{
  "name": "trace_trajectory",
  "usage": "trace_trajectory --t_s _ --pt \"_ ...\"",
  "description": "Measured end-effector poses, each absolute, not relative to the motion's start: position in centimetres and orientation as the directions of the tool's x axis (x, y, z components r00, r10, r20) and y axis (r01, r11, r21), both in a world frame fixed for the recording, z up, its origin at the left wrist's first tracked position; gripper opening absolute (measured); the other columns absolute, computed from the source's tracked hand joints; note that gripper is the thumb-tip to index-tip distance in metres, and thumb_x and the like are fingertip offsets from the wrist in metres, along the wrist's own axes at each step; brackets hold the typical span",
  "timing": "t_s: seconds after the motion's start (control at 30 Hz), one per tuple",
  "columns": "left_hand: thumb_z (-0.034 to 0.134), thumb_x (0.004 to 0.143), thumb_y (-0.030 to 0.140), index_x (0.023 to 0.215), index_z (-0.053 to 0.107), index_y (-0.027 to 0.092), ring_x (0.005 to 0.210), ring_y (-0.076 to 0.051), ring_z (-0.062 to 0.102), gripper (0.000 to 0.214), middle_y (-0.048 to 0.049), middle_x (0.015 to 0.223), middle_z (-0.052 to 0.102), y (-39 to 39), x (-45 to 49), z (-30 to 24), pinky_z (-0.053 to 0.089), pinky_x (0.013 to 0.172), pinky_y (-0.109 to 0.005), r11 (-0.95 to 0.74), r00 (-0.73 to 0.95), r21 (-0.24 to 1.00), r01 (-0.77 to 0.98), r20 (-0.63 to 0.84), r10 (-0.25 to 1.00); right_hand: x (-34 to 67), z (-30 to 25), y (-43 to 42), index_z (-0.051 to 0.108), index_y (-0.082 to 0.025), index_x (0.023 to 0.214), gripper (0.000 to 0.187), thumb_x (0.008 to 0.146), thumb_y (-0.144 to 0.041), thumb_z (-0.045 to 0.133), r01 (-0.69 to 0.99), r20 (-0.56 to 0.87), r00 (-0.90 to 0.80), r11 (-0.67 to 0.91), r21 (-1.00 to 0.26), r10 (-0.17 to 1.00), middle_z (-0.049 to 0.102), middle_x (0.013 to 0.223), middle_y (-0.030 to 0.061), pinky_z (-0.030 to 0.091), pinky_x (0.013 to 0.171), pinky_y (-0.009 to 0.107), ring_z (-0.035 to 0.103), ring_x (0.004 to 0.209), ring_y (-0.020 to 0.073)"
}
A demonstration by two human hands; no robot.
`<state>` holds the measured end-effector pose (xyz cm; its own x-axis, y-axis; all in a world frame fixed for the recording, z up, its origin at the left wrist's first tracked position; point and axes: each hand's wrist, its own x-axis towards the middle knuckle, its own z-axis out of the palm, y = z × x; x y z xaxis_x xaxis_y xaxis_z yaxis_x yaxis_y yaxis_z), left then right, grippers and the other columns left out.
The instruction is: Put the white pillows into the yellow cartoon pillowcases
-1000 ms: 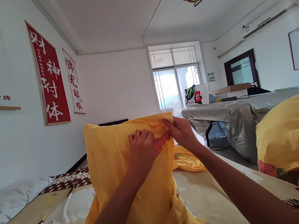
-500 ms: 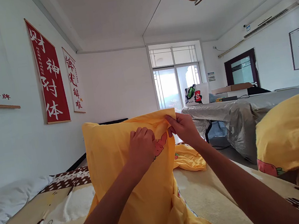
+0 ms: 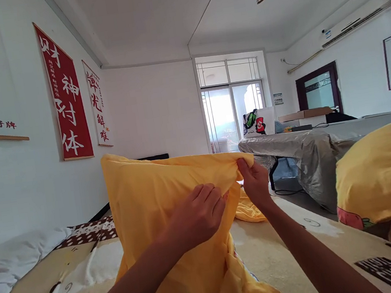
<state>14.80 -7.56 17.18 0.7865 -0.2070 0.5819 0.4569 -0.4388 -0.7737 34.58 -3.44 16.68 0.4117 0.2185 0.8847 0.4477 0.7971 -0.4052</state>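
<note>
A yellow pillowcase (image 3: pixel 142 212) stands upright in front of me on the bed, its lower part bunched in folds. Its upper left corner is filled out to a point, while the upper right edge is pulled out sideways as loose cloth. My right hand (image 3: pixel 256 181) pinches that right corner between thumb and fingers. Just below and left of it, my left hand (image 3: pixel 200 216) is closed on the cloth near the upper edge, knuckles toward me; its fingertips are hidden. Whatever fills the case cannot be seen, apart from a sliver of patterned fabric at its right side.
A yellow pillow (image 3: pixel 384 173) with a red fruit print sits at the right. Another yellow cloth (image 3: pixel 250 209) lies behind the pillowcase on the beige patterned blanket (image 3: pixel 278 246). White bedding (image 3: pixel 19 263) is at the left. Beyond stands a plastic-covered table (image 3: pixel 308 150) holding a bag and boxes.
My right hand has drawn the pillowcase corner to the right and slightly down. My left hand has moved right and down, and the carrot-like print is now mostly covered.
</note>
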Motion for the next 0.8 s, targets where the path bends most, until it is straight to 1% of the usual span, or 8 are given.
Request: trace_trajectory --t_s 0.07,0.17,0.23,0.33,0.47,0.53,0.63,0.8 --pt "0.043 0.091 0.016 0.105 0.057 0.007 0.113 -0.025 0.054 0.022 -0.0146 0.118 0.060 -7.1 14.7 16.9 0.041 0.096 -0.036 -0.402 0.823 -0.811 0.425 0.531 -0.202 33.9 16.2 -4.6 0.052 -0.018 0.062 0.037 0.087 -0.045 0.048 0.515 0.908 0.386 0.779 -0.358 0.162 0.049 0.055 -0.0011 0.036 0.046 0.024 0.044 0.051 0.0118" --pt "0.040 0.092 0.017 0.115 0.055 0.008 0.132 -0.026 0.039 0.029 -0.0147 0.138 0.048 -6.3 14.5 16.8 0.034 0.106 -0.037 -0.342 0.858 -0.842 0.418 0.489 -0.157 33.2 16.3 -6.0 0.054 -0.019 0.064 0.029 0.088 -0.033 0.048 0.678 0.983 0.183 0.720 -0.150 0.032 0.054 0.057 0.0001 0.037 0.049 0.025 0.047 0.052 0.0127" --pt "0.038 0.092 0.016 0.114 0.056 0.009 0.134 -0.025 0.037 0.030 -0.0143 0.142 0.044 -5.6 14.5 16.9 0.036 0.105 -0.037 -0.318 0.863 -0.841 0.438 0.492 -0.113 33.2 16.6 -6.5 0.055 -0.020 0.067 0.024 0.089 -0.026 0.048 0.735 0.996 0.066 0.678 -0.012 -0.055 0.057 0.061 0.0010 0.038 0.051 0.025 0.050 0.055 0.0135" --pt "0.033 0.091 0.014 0.106 0.058 0.010 0.133 -0.026 0.038 0.029 -0.0151 0.145 0.039 -4.3 14.8 17.1 0.043 0.096 -0.041 -0.300 0.843 -0.813 0.499 0.536 -0.051 33.5 16.9 -6.4 0.055 -0.020 0.069 0.022 0.089 -0.019 0.047 0.779 0.990 -0.013 0.619 0.098 -0.140 0.058 0.062 0.0017 0.039 0.054 0.026 0.052 0.058 0.0143" --pt "0.032 0.089 0.010 0.093 0.058 0.012 0.132 -0.028 0.039 0.027 -0.0179 0.143 0.041 -2.8 15.2 17.1 0.044 0.092 -0.052 -0.292 0.778 -0.752 0.592 0.628 -0.040 34.5 16.8 -5.3 0.054 -0.020 0.064 0.025 0.088 -0.015 0.048 0.819 0.977 -0.085 0.546 0.180 -0.195 0.051 0.055 -0.0002 0.036 0.055 0.027 0.046 0.054 0.0139" --pt "0.034 0.089 0.010 0.090 0.058 0.011 0.129 -0.030 0.044 0.023 -0.0209 0.136 0.048 -2.5 15.2 16.8 0.044 0.093 -0.052 -0.304 0.754 -0.742 0.598 0.649 -0.100 35.1 16.5 -4.5 0.055 -0.020 0.064 0.025 0.088 -0.017 0.049 0.830 0.977 -0.083 0.530 0.176 -0.194 0.050 0.054 -0.0008 0.034 0.056 0.028 0.045 0.054 0.0139" --pt "0.036 0.089 0.011 0.088 0.058 0.008 0.115 -0.030 0.057 0.022 -0.0233 0.116 0.063 -2.6 14.7 16.3 0.048 0.091 -0.045 -0.311 0.731 -0.762 0.568 0.641 -0.234 35.5 15.5 -3.1 0.060 -0.020 0.074 0.020 0.089 -0.022 0.049 0.784 0.995 -0.021 0.617 0.075 -0.093 0.059 0.066 0.0014 0.039 0.063 0.028 0.051 0.065 0.0155" --pt "0.038 0.089 0.010 0.090 0.057 0.006 0.102 -0.029 0.064 0.020 -0.0237 0.101 0.068 -2.9 13.9 15.8 0.052 0.087 -0.041 -0.294 0.731 -0.780 0.552 0.623 -0.279 33.9 12.1 -0.5 0.059 -0.023 0.107 0.029 0.091 -0.042 0.045 0.492 0.940 0.034 0.813 -0.312 0.340 0.064 0.104 0.0062 0.043 0.086 0.036 0.056 0.099 0.0212"
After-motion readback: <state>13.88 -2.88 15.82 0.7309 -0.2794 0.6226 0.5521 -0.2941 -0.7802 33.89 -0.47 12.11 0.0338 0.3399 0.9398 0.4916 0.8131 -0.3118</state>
